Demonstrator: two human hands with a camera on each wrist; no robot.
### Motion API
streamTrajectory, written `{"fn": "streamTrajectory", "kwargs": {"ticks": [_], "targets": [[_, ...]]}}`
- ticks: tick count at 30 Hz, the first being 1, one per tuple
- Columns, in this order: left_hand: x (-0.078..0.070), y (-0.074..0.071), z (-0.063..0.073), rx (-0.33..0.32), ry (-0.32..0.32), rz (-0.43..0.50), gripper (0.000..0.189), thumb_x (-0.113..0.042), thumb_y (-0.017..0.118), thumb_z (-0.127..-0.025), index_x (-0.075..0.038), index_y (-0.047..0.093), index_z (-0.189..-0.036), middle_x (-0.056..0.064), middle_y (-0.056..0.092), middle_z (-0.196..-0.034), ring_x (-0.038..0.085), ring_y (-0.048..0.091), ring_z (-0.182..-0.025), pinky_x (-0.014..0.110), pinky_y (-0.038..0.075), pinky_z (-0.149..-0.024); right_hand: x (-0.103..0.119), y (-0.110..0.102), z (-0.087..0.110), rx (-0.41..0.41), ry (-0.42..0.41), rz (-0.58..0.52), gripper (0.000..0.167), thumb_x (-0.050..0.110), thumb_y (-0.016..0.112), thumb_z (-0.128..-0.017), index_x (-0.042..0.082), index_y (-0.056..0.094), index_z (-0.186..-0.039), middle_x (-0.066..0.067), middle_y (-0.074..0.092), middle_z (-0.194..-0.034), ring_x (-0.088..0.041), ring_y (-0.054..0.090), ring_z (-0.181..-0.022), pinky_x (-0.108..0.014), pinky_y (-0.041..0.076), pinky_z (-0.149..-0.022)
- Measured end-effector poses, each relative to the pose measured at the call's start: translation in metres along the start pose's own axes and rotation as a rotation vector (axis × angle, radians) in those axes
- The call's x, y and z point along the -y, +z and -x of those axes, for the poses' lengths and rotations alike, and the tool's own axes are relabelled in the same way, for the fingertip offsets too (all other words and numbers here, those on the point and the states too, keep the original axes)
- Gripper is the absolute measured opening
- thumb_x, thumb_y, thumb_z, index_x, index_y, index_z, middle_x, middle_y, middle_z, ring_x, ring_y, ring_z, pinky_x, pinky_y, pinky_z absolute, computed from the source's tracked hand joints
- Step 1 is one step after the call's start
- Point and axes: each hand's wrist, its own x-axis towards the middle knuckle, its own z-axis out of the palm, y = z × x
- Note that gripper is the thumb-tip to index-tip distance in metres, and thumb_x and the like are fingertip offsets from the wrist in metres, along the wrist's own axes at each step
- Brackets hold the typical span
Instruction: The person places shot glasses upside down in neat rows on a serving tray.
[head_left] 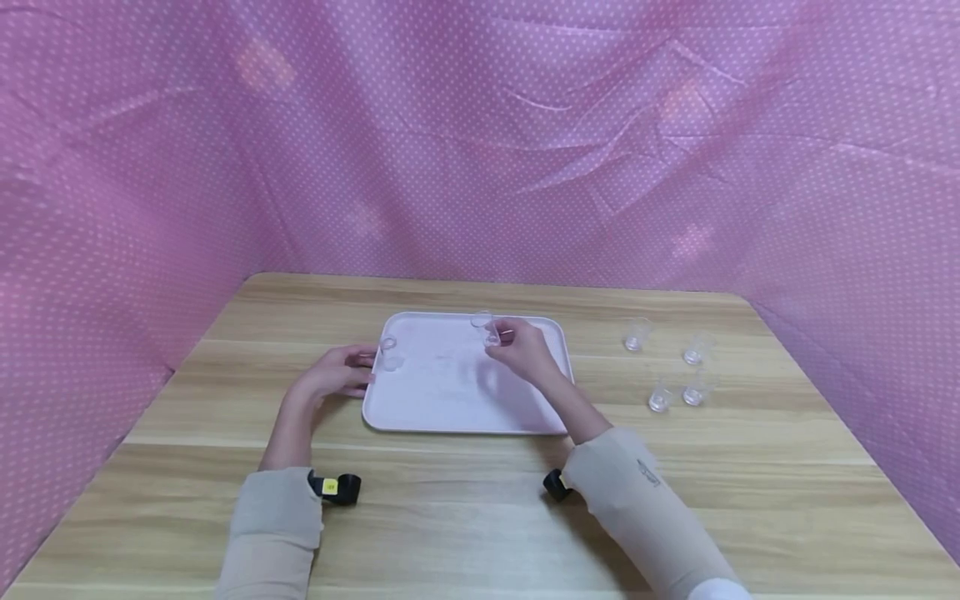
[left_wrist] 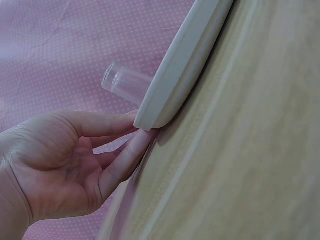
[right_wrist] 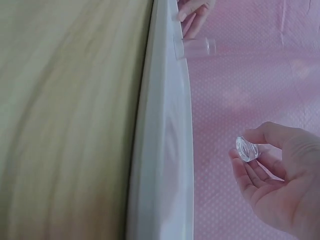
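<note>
A white rectangular tray (head_left: 442, 408) lies on the wooden table. My left hand (head_left: 341, 372) is at its left edge; in the left wrist view the hand (left_wrist: 70, 160) pinches the rim between thumb and fingers. Near that edge a small clear glass (left_wrist: 131, 85) stands on the tray, also in the right wrist view as a see-through glass (right_wrist: 196, 47). Above the tray's right half, my right hand (head_left: 522, 350) holds another clear glass (head_left: 483, 325) between thumb and fingers. Its thick round base (right_wrist: 246, 149) faces the right wrist camera. Fingers partly hide this glass.
To the right of the tray, several more clear glasses stand on the table (head_left: 465, 517), among them a back-left glass (head_left: 637, 335) and a front-left glass (head_left: 660, 397). Pink dotted cloth (head_left: 480, 167) hangs behind the table and at both sides.
</note>
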Motion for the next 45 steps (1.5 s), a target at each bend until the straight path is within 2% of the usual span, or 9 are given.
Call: {"fn": "streamTrajectory", "kwargs": {"ticks": [5, 8, 16, 20, 25, 29, 34, 45], "targets": [[0.001, 0.000, 0.000, -0.007, -0.003, -0.022, 0.058, 0.002, 0.056, -0.086, 0.004, 0.031, -0.139, 0.025, 0.040, -0.128, 0.028, 0.053, -0.101, 0.033, 0.054, -0.079, 0.008, 0.010, -0.008, 0.036, -0.031, 0.016, 0.034, -0.001, 0.070, -0.074, -0.002, 0.061, -0.107, -0.013, 0.063, -0.102, -0.025, 0.062, -0.092, -0.026, 0.053, -0.077], [0.002, -0.001, 0.000, -0.013, -0.007, -0.018, 0.058, 0.003, 0.056, -0.087, 0.003, 0.032, -0.139, 0.025, 0.041, -0.128, 0.029, 0.053, -0.101, 0.033, 0.054, -0.078, 0.012, 0.015, -0.012, 0.044, -0.022, 0.014, 0.033, 0.000, 0.070, -0.075, 0.000, 0.060, -0.106, -0.011, 0.063, -0.101, -0.023, 0.061, -0.092, -0.025, 0.052, -0.078], [0.002, 0.002, -0.003, -0.007, 0.001, 0.004, 0.057, 0.004, 0.056, -0.086, 0.004, 0.033, -0.138, 0.025, 0.041, -0.129, 0.030, 0.053, -0.102, 0.033, 0.054, -0.079, 0.014, 0.029, -0.020, 0.049, 0.078, -0.063, 0.024, 0.002, 0.071, -0.075, 0.001, 0.062, -0.098, -0.008, 0.065, -0.088, -0.019, 0.060, -0.084, -0.024, 0.052, -0.073], [0.002, 0.002, -0.003, 0.003, 0.013, 0.002, 0.057, 0.004, 0.055, -0.086, 0.005, 0.031, -0.138, 0.027, 0.040, -0.130, 0.030, 0.054, -0.101, 0.034, 0.054, -0.079, 0.015, 0.036, -0.021, 0.062, 0.129, -0.122, 0.025, 0.002, 0.071, -0.076, 0.000, 0.063, -0.100, -0.009, 0.064, -0.088, -0.019, 0.059, -0.083, -0.023, 0.052, -0.072], [0.002, 0.001, -0.002, 0.011, 0.028, -0.005, 0.057, 0.005, 0.055, -0.086, 0.008, 0.030, -0.138, 0.028, 0.040, -0.129, 0.030, 0.055, -0.098, 0.035, 0.054, -0.078, 0.019, 0.045, -0.023, 0.042, 0.147, -0.197, 0.029, 0.002, 0.071, -0.076, -0.003, 0.064, -0.103, -0.009, 0.064, -0.090, -0.016, 0.057, -0.081, -0.020, 0.052, -0.070], [0.004, 0.000, -0.004, 0.005, 0.020, -0.002, 0.056, 0.005, 0.055, -0.086, 0.006, 0.032, -0.138, 0.027, 0.041, -0.127, 0.028, 0.055, -0.096, 0.035, 0.054, -0.077, 0.023, 0.053, -0.026, 0.033, 0.147, -0.241, 0.031, 0.006, 0.071, -0.077, 0.001, 0.066, -0.108, -0.006, 0.062, -0.090, -0.014, 0.054, -0.080, -0.020, 0.049, -0.069], [0.002, -0.001, -0.003, 0.002, 0.022, 0.007, 0.057, 0.005, 0.055, -0.086, 0.006, 0.031, -0.137, 0.027, 0.041, -0.128, 0.031, 0.055, -0.099, 0.035, 0.054, -0.078, 0.029, 0.064, -0.032, 0.065, 0.125, -0.282, 0.032, 0.007, 0.070, -0.079, 0.002, 0.065, -0.111, -0.006, 0.063, -0.094, -0.016, 0.055, -0.085, -0.021, 0.049, -0.068], [0.002, -0.003, -0.003, 0.004, 0.017, 0.008, 0.057, 0.005, 0.055, -0.086, 0.006, 0.031, -0.138, 0.027, 0.040, -0.129, 0.034, 0.052, -0.104, 0.034, 0.054, -0.079, 0.036, 0.090, -0.041, 0.116, 0.069, -0.271, 0.030, -0.005, 0.069, -0.075, -0.001, 0.066, -0.104, -0.009, 0.065, -0.097, -0.017, 0.055, -0.086, -0.020, 0.049, -0.070]]}}
